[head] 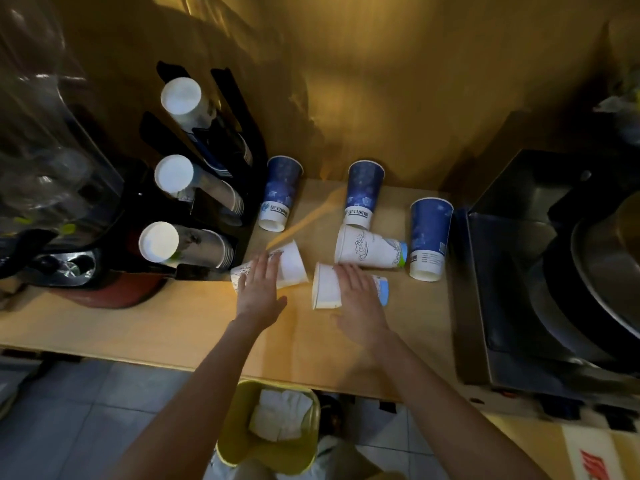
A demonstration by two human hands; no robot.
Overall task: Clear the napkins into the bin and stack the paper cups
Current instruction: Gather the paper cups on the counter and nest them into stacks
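Observation:
Three white paper cups lie on their sides on the wooden counter [173,327]. My left hand [260,292] rests flat, fingers spread, over the left white cup [291,265]. My right hand [360,299] lies over the middle white cup [327,287], fingers extended. A third white cup [367,249] lies just behind it. Three blue cups stand upside down: one at the back left [282,192], one at the back centre [363,194], one at the right [429,237]. White napkins [280,415] lie inside the yellow bin [235,445] on the floor below the counter edge.
A black cup dispenser [207,188] with stacked white cups stands at the left, beside a clear-topped machine [45,161]. A dark metal appliance [540,271] fills the right side. A yellow wall backs the counter.

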